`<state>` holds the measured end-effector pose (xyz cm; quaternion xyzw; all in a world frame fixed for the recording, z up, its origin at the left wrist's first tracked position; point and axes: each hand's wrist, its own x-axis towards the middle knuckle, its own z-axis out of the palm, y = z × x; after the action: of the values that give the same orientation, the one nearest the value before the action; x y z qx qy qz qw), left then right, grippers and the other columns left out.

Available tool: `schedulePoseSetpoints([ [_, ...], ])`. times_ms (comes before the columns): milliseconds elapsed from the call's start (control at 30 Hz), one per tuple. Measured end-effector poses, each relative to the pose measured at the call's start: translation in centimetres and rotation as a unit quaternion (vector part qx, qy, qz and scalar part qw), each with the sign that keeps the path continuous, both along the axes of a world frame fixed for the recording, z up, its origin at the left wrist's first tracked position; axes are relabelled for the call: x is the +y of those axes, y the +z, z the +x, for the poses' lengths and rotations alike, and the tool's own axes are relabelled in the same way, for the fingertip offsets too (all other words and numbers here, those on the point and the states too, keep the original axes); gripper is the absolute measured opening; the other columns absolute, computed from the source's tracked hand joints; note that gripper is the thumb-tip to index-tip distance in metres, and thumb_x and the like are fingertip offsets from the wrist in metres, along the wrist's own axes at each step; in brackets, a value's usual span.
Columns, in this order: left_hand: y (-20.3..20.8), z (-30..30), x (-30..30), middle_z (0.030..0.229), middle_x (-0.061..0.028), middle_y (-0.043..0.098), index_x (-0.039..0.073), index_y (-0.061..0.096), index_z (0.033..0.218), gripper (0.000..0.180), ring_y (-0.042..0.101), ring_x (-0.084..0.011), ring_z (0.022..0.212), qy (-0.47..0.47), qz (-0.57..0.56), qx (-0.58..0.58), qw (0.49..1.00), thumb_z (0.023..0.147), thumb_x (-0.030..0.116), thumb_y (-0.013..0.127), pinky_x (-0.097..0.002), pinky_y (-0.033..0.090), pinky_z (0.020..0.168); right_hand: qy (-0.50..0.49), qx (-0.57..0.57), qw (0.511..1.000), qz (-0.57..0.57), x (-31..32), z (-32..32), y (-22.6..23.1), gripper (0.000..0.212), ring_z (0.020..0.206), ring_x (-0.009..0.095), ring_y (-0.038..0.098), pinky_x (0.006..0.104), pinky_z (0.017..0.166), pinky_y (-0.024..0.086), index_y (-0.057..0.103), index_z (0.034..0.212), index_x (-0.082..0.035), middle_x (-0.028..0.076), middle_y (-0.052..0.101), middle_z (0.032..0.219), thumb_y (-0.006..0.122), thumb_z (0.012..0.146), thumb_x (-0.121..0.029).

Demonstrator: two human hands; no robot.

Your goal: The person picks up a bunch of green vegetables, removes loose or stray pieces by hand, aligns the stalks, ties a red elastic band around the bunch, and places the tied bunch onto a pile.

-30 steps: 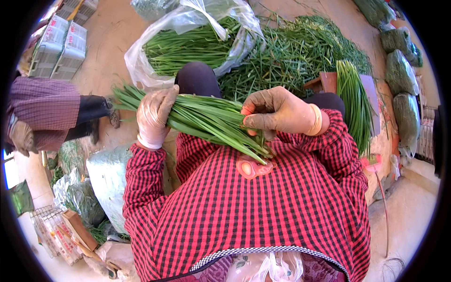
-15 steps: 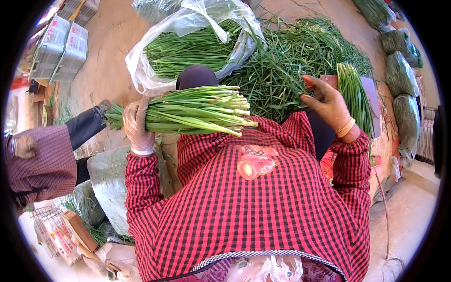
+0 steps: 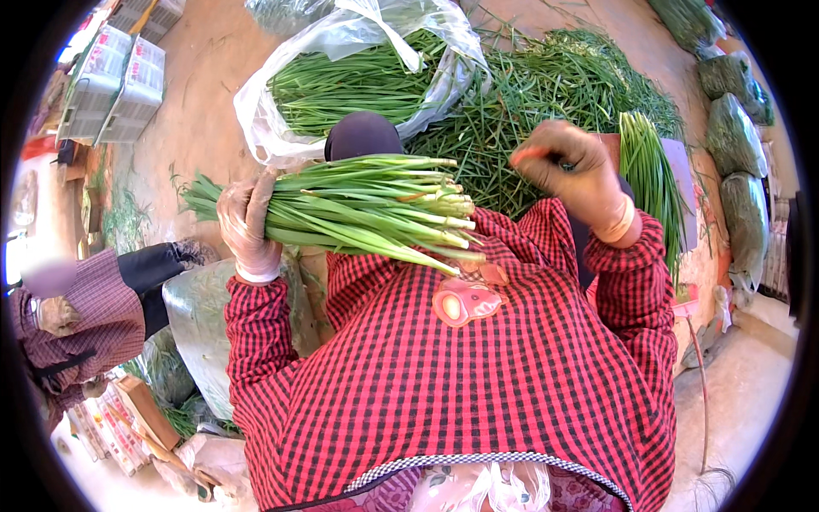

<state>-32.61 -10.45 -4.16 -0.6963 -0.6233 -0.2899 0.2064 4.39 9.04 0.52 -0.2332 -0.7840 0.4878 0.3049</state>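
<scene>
My gloved left hand (image 3: 246, 213) is wrapped round a bunch of garlic chives (image 3: 367, 209), its pale cut ends pointing right and its green tips to the left. To the right of those cut ends, my gloved right hand (image 3: 580, 171) is raised over a loose heap of green leaves (image 3: 563, 85). Its fingers are curled in, with orange at the fingertips; whatever they may hold is hidden. Beside that hand, a second bunch of chives (image 3: 650, 175) lies on a flat purplish board (image 3: 678, 171).
Ahead stands an open clear plastic bag (image 3: 256, 119) of chives. Wrapped green bundles (image 3: 738, 141) line the right side. White crates (image 3: 128, 94) stand far left; nearer, another person's sleeve and gloved hand (image 3: 58, 316) show beside a large plastic-covered bundle (image 3: 200, 324).
My right hand has moved left toward the cut ends, and its fingers have curled in from spread. The left hand still grips the bunch. The person at the left has shifted lower in the view.
</scene>
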Motion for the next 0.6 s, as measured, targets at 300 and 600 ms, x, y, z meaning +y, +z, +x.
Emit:
schedulePoseSetpoints([
  [300,-0.1,0.6,1.3,0.104,-0.0095,0.066,0.006,0.066,0.125,0.052,0.063,-0.0296,0.097,-0.052,0.006,-0.019,0.998,0.074,0.012,0.074,-0.0423,0.048,0.090,0.135,-0.114,0.965,0.195,-3.0,-4.6,0.7,0.021,0.079,0.027,0.066,0.0363,0.068,0.053,0.074,0.099,-0.011,0.005,0.067,0.089,0.078,0.080,-0.017],
  [600,0.4,1.2,2.1,0.098,-0.0073,0.065,0.010,0.070,0.118,0.048,0.064,-0.0287,0.092,-0.094,-0.038,-0.016,0.995,0.070,0.011,0.070,-0.0437,0.051,0.085,0.155,-0.170,0.951,0.208,-3.5,-4.0,0.6,0.010,0.070,0.029,0.063,0.0394,0.060,0.050,0.068,0.086,-0.010,0.006,0.061,0.077,0.073,0.082,-0.018],
])
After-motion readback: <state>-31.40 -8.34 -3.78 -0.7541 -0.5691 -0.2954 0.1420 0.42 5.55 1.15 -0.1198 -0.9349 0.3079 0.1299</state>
